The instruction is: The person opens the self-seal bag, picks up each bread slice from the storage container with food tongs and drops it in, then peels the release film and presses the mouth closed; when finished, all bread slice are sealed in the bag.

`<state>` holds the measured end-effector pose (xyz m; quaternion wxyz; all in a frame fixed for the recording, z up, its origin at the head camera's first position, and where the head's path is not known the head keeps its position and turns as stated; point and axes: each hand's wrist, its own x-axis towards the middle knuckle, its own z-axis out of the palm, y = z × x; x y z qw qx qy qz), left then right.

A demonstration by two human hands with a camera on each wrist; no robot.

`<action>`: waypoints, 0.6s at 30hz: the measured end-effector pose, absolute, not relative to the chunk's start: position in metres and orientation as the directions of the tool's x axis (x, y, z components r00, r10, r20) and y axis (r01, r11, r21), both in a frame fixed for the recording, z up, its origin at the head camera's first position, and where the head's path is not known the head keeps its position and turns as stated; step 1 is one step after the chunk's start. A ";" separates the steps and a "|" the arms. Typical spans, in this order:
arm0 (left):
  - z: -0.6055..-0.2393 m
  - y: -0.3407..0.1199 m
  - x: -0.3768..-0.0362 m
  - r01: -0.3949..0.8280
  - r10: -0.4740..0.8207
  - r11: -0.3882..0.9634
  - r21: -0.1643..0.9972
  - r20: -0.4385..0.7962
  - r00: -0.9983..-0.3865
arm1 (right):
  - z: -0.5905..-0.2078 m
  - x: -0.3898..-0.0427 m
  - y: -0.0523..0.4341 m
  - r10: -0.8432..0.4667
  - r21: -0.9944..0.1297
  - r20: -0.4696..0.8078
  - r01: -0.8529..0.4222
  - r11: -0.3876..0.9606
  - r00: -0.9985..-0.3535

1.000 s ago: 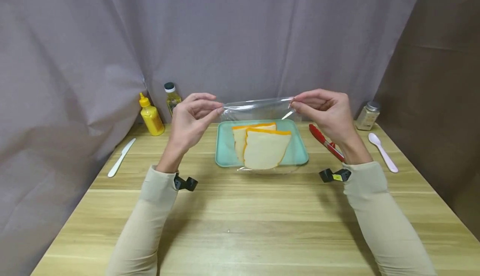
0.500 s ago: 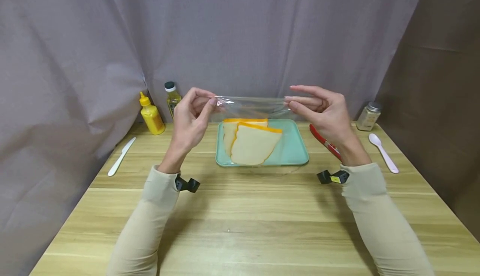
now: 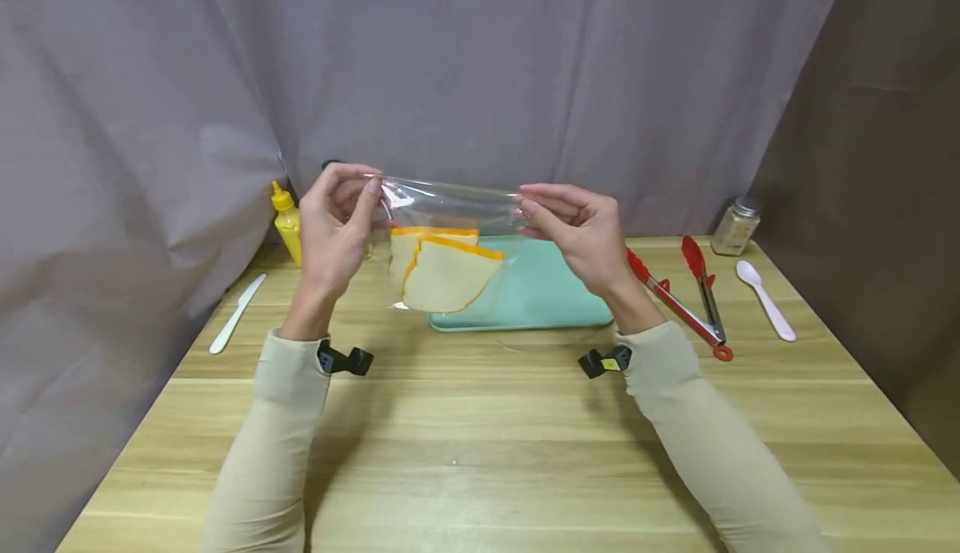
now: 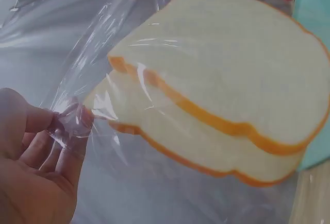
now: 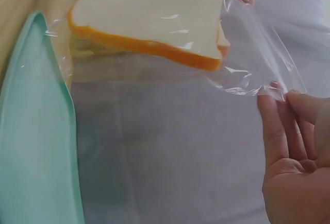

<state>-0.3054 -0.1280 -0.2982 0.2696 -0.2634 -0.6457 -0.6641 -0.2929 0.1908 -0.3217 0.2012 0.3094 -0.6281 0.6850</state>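
A clear plastic bag point(image 3: 450, 201) hangs between both hands, its top edge drawn taut. Inside it are two overlapping slices of bread point(image 3: 450, 278) with orange-brown crusts. The left hand point(image 3: 333, 232) pinches the bag's top left corner between thumb and fingers. At the top right corner, the right hand point(image 3: 581, 236) pinches the film the same way. Behind and below the bag, to its right, lies a mint green tray point(image 3: 555, 286). In the left wrist view the bread slices point(image 4: 216, 64) fill most of the picture. The right wrist view shows the tray point(image 5: 36, 131) beside the bag.
Red-tipped tongs point(image 3: 678, 307) lie right of the tray. Farther right are a pink spoon point(image 3: 765, 301) and a seasoning jar point(image 3: 737, 228). On the left are a white knife point(image 3: 238, 313) and a yellow squeeze bottle point(image 3: 288, 228). A dark-capped bottle is mostly hidden behind the left hand.
Both hands have moved left, carrying the bag and bread from over the tray to its left side. The tongs, partly covered before by the right arm, now show more fully.
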 end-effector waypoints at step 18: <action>-0.317 -0.218 -0.327 0.509 -0.053 0.249 0.824 0.536 -0.843 | -0.379 -0.345 0.089 -0.139 -0.898 0.429 -0.403 -0.177 -0.893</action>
